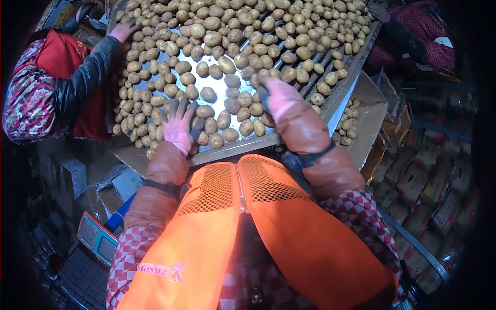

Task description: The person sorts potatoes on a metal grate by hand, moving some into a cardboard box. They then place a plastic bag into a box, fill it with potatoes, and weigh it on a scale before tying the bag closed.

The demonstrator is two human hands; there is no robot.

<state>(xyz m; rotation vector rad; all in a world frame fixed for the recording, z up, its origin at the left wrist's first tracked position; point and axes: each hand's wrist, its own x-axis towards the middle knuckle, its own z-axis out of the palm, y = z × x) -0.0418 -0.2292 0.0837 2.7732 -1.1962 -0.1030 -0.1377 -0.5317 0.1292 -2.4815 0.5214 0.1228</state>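
Many potatoes [208, 94] lie spread over a metal sorting table [219, 85] in front of me. My left hand [179, 124], in a pink glove with grey fingers, rests among potatoes near the front edge, its fingers spread. Farther right, my right hand [278, 97] wears a matching glove and reaches over potatoes beside the slatted part of the table. Its fingers look apart, and I see no potato gripped in it, though the fingertips partly hide what lies beneath.
At the left, a co-worker's gloved hand [123, 32] touches the potatoes; another person's sleeve [405, 39] is at the upper right. A cardboard box [368, 111] holding potatoes stands against the right side. A scale [97, 237] sits lower left, and stacked cartons [429, 175] fill the right.
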